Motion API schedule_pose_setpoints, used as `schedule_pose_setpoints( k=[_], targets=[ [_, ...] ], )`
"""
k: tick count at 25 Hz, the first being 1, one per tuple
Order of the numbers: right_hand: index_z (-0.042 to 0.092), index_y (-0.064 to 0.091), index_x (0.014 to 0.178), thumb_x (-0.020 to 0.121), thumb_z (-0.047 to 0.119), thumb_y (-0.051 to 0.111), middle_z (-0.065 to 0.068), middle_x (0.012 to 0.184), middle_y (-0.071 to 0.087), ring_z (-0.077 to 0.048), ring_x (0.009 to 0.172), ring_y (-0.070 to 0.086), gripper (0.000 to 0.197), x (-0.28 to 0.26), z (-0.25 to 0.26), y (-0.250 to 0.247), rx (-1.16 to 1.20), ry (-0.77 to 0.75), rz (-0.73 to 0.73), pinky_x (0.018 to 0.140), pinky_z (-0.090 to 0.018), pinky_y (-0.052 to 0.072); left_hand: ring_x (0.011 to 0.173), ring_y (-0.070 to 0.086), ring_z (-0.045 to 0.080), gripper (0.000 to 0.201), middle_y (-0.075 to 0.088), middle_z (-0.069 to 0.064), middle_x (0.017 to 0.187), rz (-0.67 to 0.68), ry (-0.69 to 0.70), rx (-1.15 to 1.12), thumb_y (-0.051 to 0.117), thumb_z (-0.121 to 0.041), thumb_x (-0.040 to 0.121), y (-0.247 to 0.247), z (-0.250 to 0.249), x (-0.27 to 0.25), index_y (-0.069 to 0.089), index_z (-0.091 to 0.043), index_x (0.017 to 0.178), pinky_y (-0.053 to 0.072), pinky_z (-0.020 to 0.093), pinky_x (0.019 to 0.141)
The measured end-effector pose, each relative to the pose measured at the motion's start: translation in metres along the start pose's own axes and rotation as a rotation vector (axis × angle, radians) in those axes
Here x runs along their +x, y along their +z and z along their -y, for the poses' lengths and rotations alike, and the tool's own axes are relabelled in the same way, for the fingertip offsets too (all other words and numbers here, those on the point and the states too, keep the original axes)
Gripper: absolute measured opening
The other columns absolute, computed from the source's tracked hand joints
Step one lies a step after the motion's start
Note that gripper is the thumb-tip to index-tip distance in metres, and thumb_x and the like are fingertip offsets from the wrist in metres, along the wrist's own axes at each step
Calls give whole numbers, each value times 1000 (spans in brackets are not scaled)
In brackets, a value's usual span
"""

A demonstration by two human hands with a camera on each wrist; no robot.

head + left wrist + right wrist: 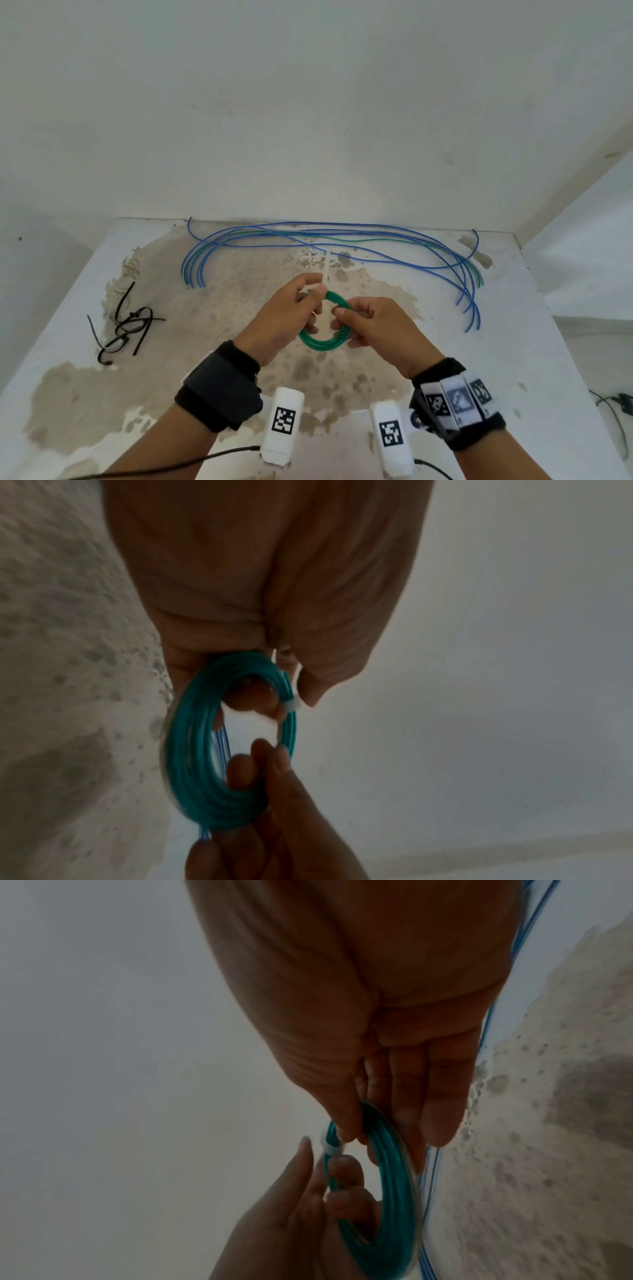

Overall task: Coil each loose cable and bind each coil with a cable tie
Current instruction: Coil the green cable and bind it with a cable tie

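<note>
A green cable coil (318,344) (198,764) (387,1218) hangs between both hands above the middle of the table (513,342). A white cable tie (327,270) wraps the coil's upper left, and its long tail points up and away from me. My left hand (317,301) pinches the tie at the coil, and its small white head (291,706) (330,1146) shows beside my thumb. My right hand (342,315) pinches the coil's right side between thumb and fingers (438,1123).
Several loose blue cables (329,236) and a loose green cable (376,240) lie in long arcs along the table's back, their ends curving forward on both sides. A tangle of black cable ties (126,325) lies at the left. White walls close the back.
</note>
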State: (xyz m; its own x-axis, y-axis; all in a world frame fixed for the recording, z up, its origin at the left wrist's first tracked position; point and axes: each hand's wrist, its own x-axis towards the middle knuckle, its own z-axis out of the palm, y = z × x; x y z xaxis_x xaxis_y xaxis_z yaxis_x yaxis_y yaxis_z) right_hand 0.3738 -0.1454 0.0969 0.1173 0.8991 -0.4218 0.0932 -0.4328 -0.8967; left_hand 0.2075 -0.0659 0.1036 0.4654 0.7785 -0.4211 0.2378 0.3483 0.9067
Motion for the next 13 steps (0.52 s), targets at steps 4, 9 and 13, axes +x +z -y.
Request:
schedule_pose_setpoints(
  k=[4,9,13],
  targets=[
    [12,76,104,97,27,67,-3,94,80,-10,78,73,19,2,8,12,104,30,6,72,-25,59,91,73,16,28,76,5,107,123,-152,-114,59,-29,99,-36,4,-7,65,-11,119,58,32,89],
    [9,75,103,97,24,66,-5,92,79,-9,75,72,18,6,21,39,201,51,-47,65,-22,57,89,74,13,24,77,5,101,134,-119,-152,64,-25,95,-70,10,-17,70,-10,113,59,27,80],
    [10,75,101,98,24,65,-3,88,78,-8,74,70,17,10,32,64,212,25,-87,62,-22,56,89,74,14,24,77,5,101,141,-72,-140,64,-26,95,-95,6,-22,70,-11,113,59,29,82]
  ],
)
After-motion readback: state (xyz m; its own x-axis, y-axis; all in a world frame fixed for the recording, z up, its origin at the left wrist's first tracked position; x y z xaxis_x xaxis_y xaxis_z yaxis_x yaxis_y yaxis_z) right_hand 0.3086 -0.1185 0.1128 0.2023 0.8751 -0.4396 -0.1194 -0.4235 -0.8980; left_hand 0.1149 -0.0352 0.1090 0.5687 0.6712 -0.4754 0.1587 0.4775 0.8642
